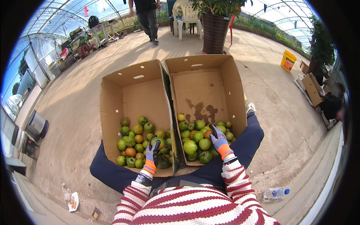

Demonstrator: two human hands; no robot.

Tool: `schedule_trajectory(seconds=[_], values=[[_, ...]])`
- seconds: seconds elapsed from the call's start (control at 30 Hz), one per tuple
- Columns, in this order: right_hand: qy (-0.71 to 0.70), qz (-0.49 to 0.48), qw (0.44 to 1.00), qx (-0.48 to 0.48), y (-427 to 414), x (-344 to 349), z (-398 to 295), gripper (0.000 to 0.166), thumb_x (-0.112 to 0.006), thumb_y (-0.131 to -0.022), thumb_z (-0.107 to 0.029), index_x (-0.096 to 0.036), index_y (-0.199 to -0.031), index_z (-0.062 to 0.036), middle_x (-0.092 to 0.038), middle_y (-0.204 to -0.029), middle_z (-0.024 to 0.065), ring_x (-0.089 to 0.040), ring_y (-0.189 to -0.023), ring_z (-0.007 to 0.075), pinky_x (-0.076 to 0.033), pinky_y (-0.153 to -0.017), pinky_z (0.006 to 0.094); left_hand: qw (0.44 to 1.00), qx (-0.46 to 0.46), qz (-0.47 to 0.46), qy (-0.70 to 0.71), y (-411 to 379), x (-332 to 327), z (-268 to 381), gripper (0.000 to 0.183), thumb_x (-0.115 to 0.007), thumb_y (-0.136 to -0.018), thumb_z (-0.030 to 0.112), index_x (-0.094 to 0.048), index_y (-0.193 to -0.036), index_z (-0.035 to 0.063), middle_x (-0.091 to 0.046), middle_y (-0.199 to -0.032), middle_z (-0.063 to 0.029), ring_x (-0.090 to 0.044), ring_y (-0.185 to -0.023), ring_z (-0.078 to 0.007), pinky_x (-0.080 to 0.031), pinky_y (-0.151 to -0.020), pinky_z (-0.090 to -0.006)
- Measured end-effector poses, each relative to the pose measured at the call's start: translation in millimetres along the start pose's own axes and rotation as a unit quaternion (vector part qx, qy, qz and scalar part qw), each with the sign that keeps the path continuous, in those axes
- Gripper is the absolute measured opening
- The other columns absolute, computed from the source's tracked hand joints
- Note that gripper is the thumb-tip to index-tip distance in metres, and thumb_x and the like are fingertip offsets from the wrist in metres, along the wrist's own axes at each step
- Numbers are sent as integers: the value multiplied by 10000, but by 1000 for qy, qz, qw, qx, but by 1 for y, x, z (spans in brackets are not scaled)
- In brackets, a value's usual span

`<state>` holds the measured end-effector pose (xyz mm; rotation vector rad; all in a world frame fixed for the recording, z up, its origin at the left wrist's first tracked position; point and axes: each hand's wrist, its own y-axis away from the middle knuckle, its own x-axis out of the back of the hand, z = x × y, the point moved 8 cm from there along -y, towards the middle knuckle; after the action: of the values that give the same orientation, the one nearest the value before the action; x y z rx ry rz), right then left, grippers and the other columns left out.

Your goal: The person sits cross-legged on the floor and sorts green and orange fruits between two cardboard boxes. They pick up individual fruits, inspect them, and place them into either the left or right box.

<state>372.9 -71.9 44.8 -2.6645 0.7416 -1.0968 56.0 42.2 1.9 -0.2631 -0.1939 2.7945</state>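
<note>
Two open cardboard boxes stand side by side between my legs, the left box (144, 95) and the right box (199, 87). Green and orange-tinged tomatoes (137, 129) lie in the near half of the left one, and more tomatoes (198, 136) fill the near end of the other. My left hand (151, 153), in a grey, orange and black glove, is shut on a large green tomato (159, 142) over the left pile. Gloved alike, my right hand (220, 142) rests against an orange-red tomato (208, 134) in the right box; its grip is partly hidden.
Dark wet stains (201, 111) mark the right box's floor. Beyond stand a large potted plant (215, 33), a white plastic chair (187, 17) and a walking person (147, 19). A yellow bucket (288, 60) and another person (332, 104) are right; a plastic bottle (275, 193) lies nearby.
</note>
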Motion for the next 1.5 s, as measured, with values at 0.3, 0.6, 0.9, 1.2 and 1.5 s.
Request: schedule_trajectory(seconds=[0.3,0.6,0.9,1.2,1.5], values=[[153,2,988,-16,7,-12,7,432,-540,-872,-293,-509,-1286,-171,-526,-1299,95,-472,-1187,314,-276,-1051,451,858,200,-40,471,17,-31,-5,370,-523,-936,160,-482,-1281,32,-567,-1151,-105,-579,-1014,-202,-491,-894,-312],[267,-210,936,-94,18,5,2,713,-600,-823,-402,-323,-1425,-138,-436,-1387,155,-390,-1297,289,-259,-1081,442,958,-21,155,-240,10,36,0,762,-793,-696,234,-424,-1353,120,-503,-1230,-179,-504,-1126,-344,-408,-978,-438],[349,-278,890,-96,24,0,-19,923,-694,-738,-436,-228,-1459,-95,-518,-1291,154,-505,-1173,309,-377,-969,425,761,167,97,-619,6,59,-50,954,-674,-692,576,-272,-1447,152,-360,-1408,-209,-275,-1342,-351,-189,-1097,-469],[326,-316,886,-93,38,-1,-20,999,-733,-701,-342,-153,-1478,-102,-585,-1180,173,-579,-1051,336,-447,-914,411,790,59,159,-589,8,41,-12,905,-661,-719,566,-305,-1442,155,-335,-1421,-232,-285,-1320,-396,-225,-1086,-490],[188,-174,957,-135,18,37,-43,991,-761,-664,-231,-197,-1471,-117,-530,-1255,195,-529,-1133,353,-420,-968,418,884,-178,182,-392,10,19,53,791,-711,-785,284,-303,-1429,72,-367,-1405,-219,-338,-1311,-352,-265,-1086,-429]])
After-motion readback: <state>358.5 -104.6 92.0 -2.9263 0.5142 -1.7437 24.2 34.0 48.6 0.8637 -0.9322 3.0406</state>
